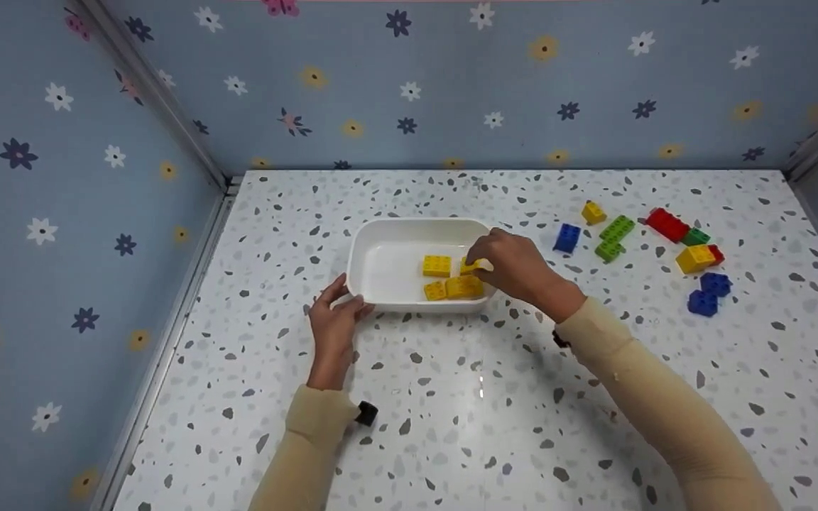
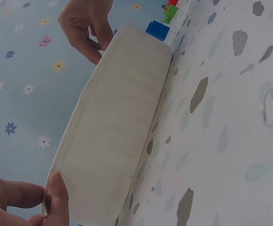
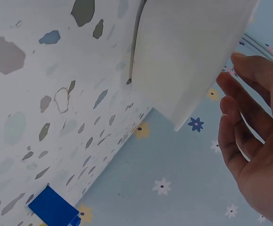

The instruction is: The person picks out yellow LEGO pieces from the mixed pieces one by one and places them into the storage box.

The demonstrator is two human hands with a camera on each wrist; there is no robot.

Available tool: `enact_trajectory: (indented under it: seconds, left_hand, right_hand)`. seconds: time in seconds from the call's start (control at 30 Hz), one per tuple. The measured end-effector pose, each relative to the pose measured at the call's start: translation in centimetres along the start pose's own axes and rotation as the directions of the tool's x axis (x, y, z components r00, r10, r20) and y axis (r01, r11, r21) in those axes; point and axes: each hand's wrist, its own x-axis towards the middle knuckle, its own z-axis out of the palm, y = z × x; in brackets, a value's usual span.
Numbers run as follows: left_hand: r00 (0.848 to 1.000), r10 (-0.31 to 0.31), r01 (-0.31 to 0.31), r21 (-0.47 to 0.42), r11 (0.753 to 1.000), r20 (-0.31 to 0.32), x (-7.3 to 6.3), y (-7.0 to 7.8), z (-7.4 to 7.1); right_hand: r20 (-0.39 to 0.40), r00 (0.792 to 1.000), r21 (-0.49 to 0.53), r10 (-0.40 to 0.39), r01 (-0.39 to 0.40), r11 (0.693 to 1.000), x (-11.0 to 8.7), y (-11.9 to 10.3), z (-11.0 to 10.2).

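A white plastic tray [image 1: 388,245] stands on the speckled table with several yellow toy bricks [image 1: 437,266] inside. My left hand [image 1: 332,323] holds its near left corner, and in the left wrist view the thumb [image 2: 58,200] lies against the outer wall. Over the tray's right end is my right hand [image 1: 515,268], its fingers loosely bent above a yellow brick [image 1: 467,268] that it partly covers. In the right wrist view the right hand's fingers [image 3: 233,136] show beside the rim with no brick visible between them. Whether they touch a brick is hidden.
Right of the tray lie a blue brick [image 1: 566,238], a small yellow brick [image 1: 593,213], green bricks [image 1: 617,228] and a red brick [image 1: 667,225]. Farther right are a yellow block [image 1: 694,259] and dark blue bricks [image 1: 704,303]. A flowered wall [image 1: 451,78] borders the table's back.
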Motion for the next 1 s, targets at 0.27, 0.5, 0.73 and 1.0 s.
enact_trajectory:
  seconds: [0.27, 0.5, 0.73, 1.0]
  left_hand:
    - [1.000, 0.018, -0.018, -0.003, 1.000, -0.004, 0.0, -0.1, 0.0]
    - [1.000, 0.011, -0.011, 0.003, 1.000, -0.005, 0.0, 0.0, 0.1]
    - [1.000, -0.005, 0.005, 0.011, 1.000, -0.011, 0.0, 0.1, 0.1]
    - [1.000, -0.021, 0.022, 0.023, 0.999, -0.021, 0.0, 0.0, 0.1]
  right_hand:
    - [-0.049, 0.999, 0.003, 0.016, -0.016, 1.000, -1.2, 1.0, -0.4]
    - [-0.099, 0.995, 0.003, 0.005, -0.004, 1.000, -2.4, 1.8, -0.9]
    - [-0.132, 0.991, -0.007, 0.029, -0.030, 1.000, -3.7, 3.0, -1.1]
    - [-0.119, 0.989, 0.018, 0.087, -0.085, 0.996, -4.9, 4.2, -1.3]
